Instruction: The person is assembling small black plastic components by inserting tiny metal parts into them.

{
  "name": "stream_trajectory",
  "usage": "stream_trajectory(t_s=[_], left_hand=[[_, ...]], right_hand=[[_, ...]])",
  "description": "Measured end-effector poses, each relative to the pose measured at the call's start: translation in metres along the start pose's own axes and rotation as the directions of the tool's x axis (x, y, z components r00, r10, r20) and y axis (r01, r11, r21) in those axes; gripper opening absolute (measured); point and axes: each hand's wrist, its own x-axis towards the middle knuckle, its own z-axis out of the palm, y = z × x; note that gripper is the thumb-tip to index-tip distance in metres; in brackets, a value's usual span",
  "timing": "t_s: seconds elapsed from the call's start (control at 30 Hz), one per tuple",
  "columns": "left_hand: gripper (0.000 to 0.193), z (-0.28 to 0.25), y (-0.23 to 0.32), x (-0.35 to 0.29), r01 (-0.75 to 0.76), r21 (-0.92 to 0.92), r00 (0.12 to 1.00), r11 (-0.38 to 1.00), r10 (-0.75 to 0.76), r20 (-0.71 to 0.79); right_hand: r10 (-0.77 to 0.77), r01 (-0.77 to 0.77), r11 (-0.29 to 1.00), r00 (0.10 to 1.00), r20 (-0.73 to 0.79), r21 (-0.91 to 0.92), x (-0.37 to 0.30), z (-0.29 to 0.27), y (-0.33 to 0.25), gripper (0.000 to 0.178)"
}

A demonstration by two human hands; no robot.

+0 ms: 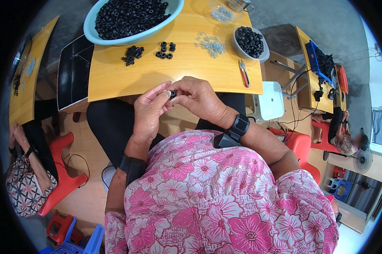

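Together, left hand and right hand pinch one small black ring.
Gripped between thumbs and fingers, it is at the yellow table's near edge; a pale blue basin heaped with black rings stands beyond.

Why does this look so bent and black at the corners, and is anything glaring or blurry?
Head view: the fisheye lens skews the left table and leaves black corners; head view: a soft shadow falls on the near table by the fingers; head view: the far right edge is washed out; head view: the black part looks fairly sharp, the fan softer.
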Motion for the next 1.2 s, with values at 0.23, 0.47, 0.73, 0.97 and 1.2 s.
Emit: stream_trajectory(t_s=[0.23,0.47,0.73,0.97,1.2], left_hand=[[0.034,0.001,-0.001,0.001,0.009,0.009,1.000,1.000,-0.009,-0.013],[0.035,0.000,-0.007,0.003,0.009,-0.029,1.000,1.000,-0.009,-0.006],[0.046,0.001,-0.020,0.003,-0.164,0.077,0.967,0.983,0.145,0.211],[0.043,0.002,-0.014,0.002,-0.257,0.114,0.945,0.960,0.225,0.235],[0.041,-0.003,-0.010,0.000,-0.276,0.231,0.939,0.933,0.211,0.271]], right_hand=[[0.011,-0.011,1.000,1.000,0.002,-0.018,0.000,0.001,0.002,0.023],[-0.047,0.048,0.995,0.999,0.012,-0.093,0.000,0.001,0.006,0.024],[-0.070,0.071,0.997,0.997,0.029,-0.016,0.001,0.001,0.015,0.020],[-0.099,0.098,0.995,0.994,0.034,0.031,0.001,0.002,0.015,0.020],[-0.085,0.082,0.993,0.995,0.042,0.081,-0.002,0.002,0.014,0.020]])
